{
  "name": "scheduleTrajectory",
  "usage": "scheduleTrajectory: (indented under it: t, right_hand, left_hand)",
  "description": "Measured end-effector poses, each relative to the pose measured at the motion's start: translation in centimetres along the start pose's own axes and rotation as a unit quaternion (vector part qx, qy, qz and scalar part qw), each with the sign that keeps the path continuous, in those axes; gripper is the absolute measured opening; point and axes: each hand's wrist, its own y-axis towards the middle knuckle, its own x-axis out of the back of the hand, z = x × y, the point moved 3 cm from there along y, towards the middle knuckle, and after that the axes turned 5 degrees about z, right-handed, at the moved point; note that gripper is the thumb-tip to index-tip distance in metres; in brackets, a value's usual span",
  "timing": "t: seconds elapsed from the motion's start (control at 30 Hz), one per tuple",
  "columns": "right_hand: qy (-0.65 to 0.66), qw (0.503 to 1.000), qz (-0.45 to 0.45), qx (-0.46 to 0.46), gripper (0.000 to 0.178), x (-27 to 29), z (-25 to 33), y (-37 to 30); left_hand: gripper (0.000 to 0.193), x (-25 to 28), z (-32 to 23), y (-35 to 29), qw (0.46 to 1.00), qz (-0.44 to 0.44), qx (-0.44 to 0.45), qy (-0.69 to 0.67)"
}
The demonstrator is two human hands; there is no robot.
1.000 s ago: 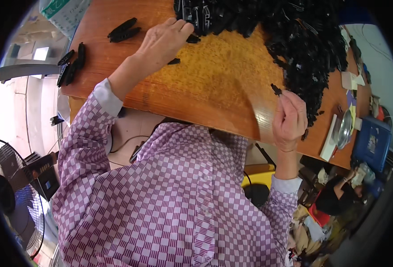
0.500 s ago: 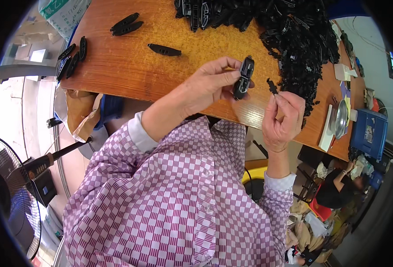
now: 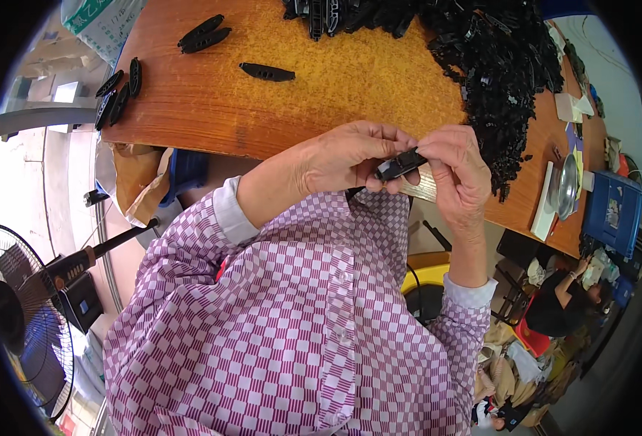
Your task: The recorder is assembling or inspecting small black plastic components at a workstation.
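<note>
Both my hands meet over the front edge of the wooden table. Between the thumb and fingers of my left hand [image 3: 350, 154] is a long black plastic part [image 3: 397, 166], held at a slant. My right hand [image 3: 460, 171] pinches at the far right end of this part, fingers closed. The small black plastic piece it held is now mostly hidden by the fingertips, so how it sits against the part cannot be made out. A similar slim black part [image 3: 266, 72] lies alone on the table beyond my left hand.
A large heap of black plastic pieces [image 3: 499, 87] covers the table's [image 3: 190, 109] far right. Two slim parts [image 3: 203, 35] lie at the back left, several more [image 3: 120, 93] at the left edge. A metal bowl [image 3: 567, 187] and blue bin [image 3: 613, 214] stand right; a fan [image 3: 26, 320] stands left.
My right hand has moved up and left with the small piece to meet the long part. My left hand has tipped that part from near upright to a slant.
</note>
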Motion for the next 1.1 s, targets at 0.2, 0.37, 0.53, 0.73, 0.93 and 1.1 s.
scheduleTrajectory:
  t: [0.2,0.37,0.53,0.73,0.93,1.1]
  right_hand:
    - [0.052,0.997,0.046,-0.025,0.015,0.2,-0.8,-0.1]
    - [0.071,0.992,0.081,-0.064,0.013,0.2,-1.6,-0.6]
    - [0.053,0.988,0.034,-0.139,0.015,-1.1,-2.5,-1.7]
    - [0.463,0.799,-0.121,-0.364,0.03,-4.1,-4.4,-2.6]
    - [0.454,0.811,-0.153,-0.337,0.023,-4.2,-5.6,-2.0]
    - [0.429,0.823,-0.13,-0.349,0.022,-3.3,-6.7,-2.2]
  left_hand:
    - [0.033,0.0,-0.2,-0.2,0.999,0.019,0.039,0.005]
    - [0.036,-0.2,-0.6,-0.1,0.995,0.024,0.062,0.074]
    - [0.047,0.3,-0.3,0.7,0.989,-0.063,0.039,0.131]
    - [0.057,-0.1,-0.2,2.7,0.925,-0.094,-0.125,0.346]
    - [0.058,0.5,-1.2,4.3,0.875,-0.086,-0.16,0.449]
    - [0.055,0.6,-2.4,5.1,0.846,-0.11,-0.153,0.499]
